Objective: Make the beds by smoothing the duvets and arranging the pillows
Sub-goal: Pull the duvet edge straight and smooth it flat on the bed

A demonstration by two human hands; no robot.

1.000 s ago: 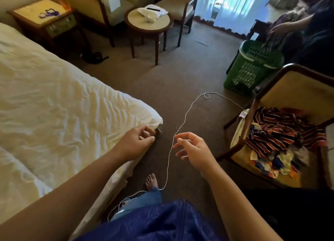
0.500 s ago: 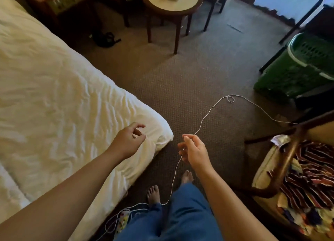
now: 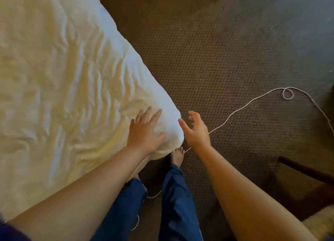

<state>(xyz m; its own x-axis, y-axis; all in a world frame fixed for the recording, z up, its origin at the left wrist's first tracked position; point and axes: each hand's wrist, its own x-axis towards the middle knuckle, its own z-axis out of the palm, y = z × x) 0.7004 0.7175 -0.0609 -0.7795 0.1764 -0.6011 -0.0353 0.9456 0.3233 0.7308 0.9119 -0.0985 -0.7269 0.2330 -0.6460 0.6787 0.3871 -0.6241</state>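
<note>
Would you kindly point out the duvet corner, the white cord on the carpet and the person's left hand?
duvet corner (image 3: 174, 130), head view, on the rounded white tip.
white cord (image 3: 240, 108), head view, mid-run across the carpet.
left hand (image 3: 144, 132), head view, back of the hand.

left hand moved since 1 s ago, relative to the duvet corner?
Yes. The left hand was pinching the edge just short of the duvet corner; now it presses flat, fingers spread, on top of the duvet behind it.
</note>
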